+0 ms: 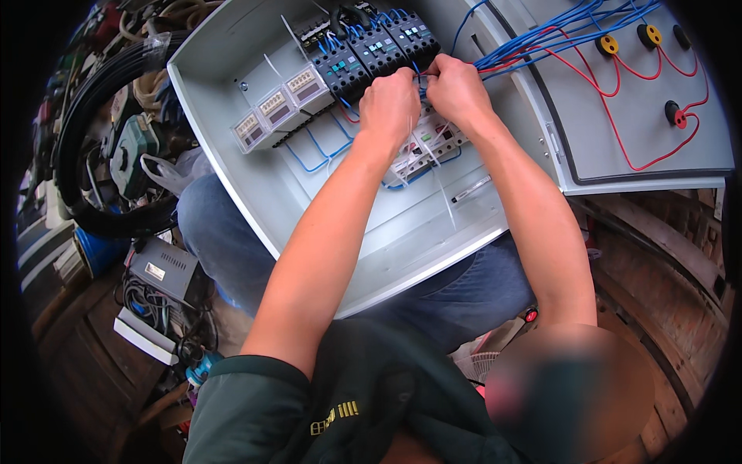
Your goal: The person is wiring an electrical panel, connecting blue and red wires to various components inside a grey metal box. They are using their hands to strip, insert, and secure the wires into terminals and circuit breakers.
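Note:
My left hand [386,108] and my right hand [457,91] meet just below the black contactors [355,58] inside a grey metal enclosure [247,201]. Fingers of both are closed around thin wires [420,91], though exactly which wire each holds is unclear. A bundle of blue and red wires [525,46] runs from there to the open door [649,116], where yellow and red button backs are mounted. Below my hands sits a row of breakers [429,147] with clear plastic ties nearby. Three white boxy modules [274,108] are mounted to the left.
The enclosure rests across my jeans-clad legs [216,224]. At left lie a coiled black hose [73,178], a grey metal-cased unit with cables [162,267], a white carton [143,332] and a blue bucket [100,247]. A marker-like stick [471,188] lies inside the enclosure. Brown wooden planks are at right.

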`<action>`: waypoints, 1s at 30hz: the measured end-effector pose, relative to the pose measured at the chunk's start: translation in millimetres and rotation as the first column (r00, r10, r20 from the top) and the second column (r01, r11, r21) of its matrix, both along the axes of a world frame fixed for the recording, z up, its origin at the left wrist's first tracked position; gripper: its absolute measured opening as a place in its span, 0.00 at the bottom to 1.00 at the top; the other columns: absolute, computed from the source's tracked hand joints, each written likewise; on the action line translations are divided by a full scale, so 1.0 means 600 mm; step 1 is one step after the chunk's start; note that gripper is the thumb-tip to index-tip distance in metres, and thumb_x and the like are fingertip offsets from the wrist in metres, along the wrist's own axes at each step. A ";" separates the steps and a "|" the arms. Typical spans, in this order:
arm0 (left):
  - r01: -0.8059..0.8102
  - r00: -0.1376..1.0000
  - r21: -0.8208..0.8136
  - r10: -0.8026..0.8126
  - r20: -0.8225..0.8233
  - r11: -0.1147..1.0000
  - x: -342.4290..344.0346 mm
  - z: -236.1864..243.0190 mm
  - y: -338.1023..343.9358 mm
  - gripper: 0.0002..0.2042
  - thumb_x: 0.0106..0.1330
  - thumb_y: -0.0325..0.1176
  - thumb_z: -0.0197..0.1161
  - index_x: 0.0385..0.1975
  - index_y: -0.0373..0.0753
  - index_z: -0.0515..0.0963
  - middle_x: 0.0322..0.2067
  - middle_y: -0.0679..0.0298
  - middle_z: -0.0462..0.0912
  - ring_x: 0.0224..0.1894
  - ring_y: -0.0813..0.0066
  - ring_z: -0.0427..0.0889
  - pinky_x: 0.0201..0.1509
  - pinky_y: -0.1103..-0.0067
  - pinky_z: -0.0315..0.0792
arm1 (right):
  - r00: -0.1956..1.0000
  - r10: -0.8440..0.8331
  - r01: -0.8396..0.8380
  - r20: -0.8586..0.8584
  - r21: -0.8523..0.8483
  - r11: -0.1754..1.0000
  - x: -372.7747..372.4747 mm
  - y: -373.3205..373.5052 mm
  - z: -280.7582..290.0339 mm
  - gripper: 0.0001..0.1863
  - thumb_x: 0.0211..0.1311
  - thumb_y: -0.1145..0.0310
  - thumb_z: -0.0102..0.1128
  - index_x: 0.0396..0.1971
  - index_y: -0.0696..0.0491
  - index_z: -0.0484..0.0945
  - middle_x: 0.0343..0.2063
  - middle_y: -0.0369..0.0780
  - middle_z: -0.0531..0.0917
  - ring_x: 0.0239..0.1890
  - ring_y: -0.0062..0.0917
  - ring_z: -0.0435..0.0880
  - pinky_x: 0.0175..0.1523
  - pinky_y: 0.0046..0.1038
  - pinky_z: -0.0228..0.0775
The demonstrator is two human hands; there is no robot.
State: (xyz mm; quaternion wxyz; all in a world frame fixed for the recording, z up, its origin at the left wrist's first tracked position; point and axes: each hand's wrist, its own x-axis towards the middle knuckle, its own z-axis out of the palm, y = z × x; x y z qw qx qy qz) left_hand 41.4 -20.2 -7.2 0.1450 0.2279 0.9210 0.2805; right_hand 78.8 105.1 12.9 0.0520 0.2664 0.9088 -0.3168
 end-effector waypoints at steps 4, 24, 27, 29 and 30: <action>0.093 0.981 0.004 -0.091 -0.171 0.996 -0.053 0.060 -0.007 0.10 0.62 0.32 0.60 0.40 0.41 0.85 0.33 0.50 0.86 0.39 0.49 0.85 0.46 0.62 0.78 | 0.994 0.046 -0.037 -0.098 0.093 0.995 0.009 0.008 -0.003 0.08 0.58 0.71 0.58 0.34 0.58 0.82 0.32 0.53 0.84 0.39 0.49 0.84 0.46 0.40 0.76; 0.641 0.594 -0.184 -0.634 -0.495 0.745 -0.110 -0.006 0.046 0.06 0.56 0.39 0.67 0.31 0.52 0.88 0.58 0.69 0.78 0.66 0.67 0.69 0.72 0.58 0.55 | 0.995 0.092 -0.095 0.025 0.182 0.979 0.024 0.014 0.025 0.10 0.59 0.71 0.60 0.37 0.61 0.83 0.31 0.53 0.86 0.36 0.45 0.86 0.43 0.38 0.77; 0.650 0.621 -0.098 -0.601 -0.503 0.754 -0.113 -0.008 0.045 0.06 0.55 0.39 0.68 0.29 0.51 0.88 0.57 0.69 0.79 0.65 0.67 0.70 0.72 0.60 0.56 | 0.996 0.080 -0.082 0.046 0.052 0.995 0.028 0.017 0.030 0.10 0.61 0.73 0.61 0.40 0.61 0.83 0.29 0.49 0.87 0.28 0.33 0.87 0.36 0.33 0.78; 0.679 0.608 -0.073 -0.615 -0.502 0.731 -0.119 -0.008 0.040 0.05 0.54 0.39 0.69 0.28 0.50 0.88 0.57 0.68 0.79 0.65 0.66 0.70 0.72 0.60 0.56 | 0.997 0.063 -0.062 0.048 -0.014 0.998 0.029 0.019 0.027 0.10 0.61 0.75 0.60 0.41 0.61 0.83 0.27 0.45 0.87 0.26 0.25 0.86 0.34 0.29 0.77; 0.697 0.589 -0.081 -0.634 -0.502 0.712 -0.123 -0.008 0.034 0.05 0.54 0.39 0.69 0.27 0.50 0.88 0.57 0.67 0.79 0.65 0.66 0.70 0.72 0.60 0.56 | 0.997 0.054 -0.052 0.049 -0.046 0.998 0.030 0.019 0.025 0.10 0.61 0.75 0.60 0.41 0.62 0.83 0.27 0.44 0.87 0.24 0.22 0.86 0.32 0.28 0.77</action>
